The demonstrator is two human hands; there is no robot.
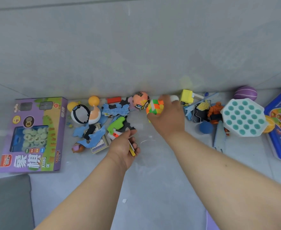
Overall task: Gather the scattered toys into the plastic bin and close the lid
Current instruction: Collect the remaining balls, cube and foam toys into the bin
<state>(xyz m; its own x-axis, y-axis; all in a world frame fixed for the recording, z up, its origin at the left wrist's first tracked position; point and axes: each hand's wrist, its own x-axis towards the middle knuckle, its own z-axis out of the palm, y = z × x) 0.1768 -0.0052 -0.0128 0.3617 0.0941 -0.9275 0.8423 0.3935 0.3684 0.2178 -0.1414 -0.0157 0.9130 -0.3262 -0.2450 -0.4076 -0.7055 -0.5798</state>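
Right hand (167, 116) around cube (154, 107); left hand (124, 147) beside.

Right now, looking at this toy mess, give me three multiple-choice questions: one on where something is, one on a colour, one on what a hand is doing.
1. Where does the purple box lie among the toys?
A. far left
B. far right
C. in the middle

2. What colour are the dimples of the octagon toy?
A. red
B. teal
C. black

3. What is the right hand doing?
A. lying flat on the floor
B. gripping the cube
C. pointing at the wall

Answers:
1. A, the box sits at the left end of the row of toys.
2. B, teal pits show in its white body.
3. B, its fingers curl round the multicoloured cube, while the left hand holds a small yellow piece.
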